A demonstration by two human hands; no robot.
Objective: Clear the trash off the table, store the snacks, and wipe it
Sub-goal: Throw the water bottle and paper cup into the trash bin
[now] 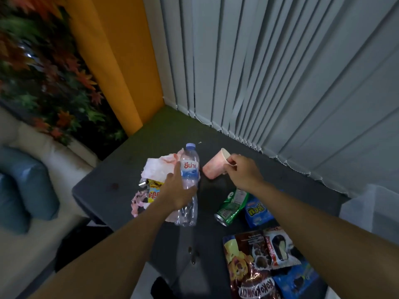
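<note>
Gripping a clear plastic water bottle with pale blue cap [189,169] in the left hand [177,190], fingers curled round its middle, over the dark grey table [116,167], just in front of crumpled white-and-pink tissue [157,167]. Pinching the rim of a tilted pink paper cup [212,170] with the right hand [241,169]. Nearer, lying on the table: 1 crushed green can [226,212], 1 blue snack packet [257,214], 1 brown cereal bag [248,268].
</note>
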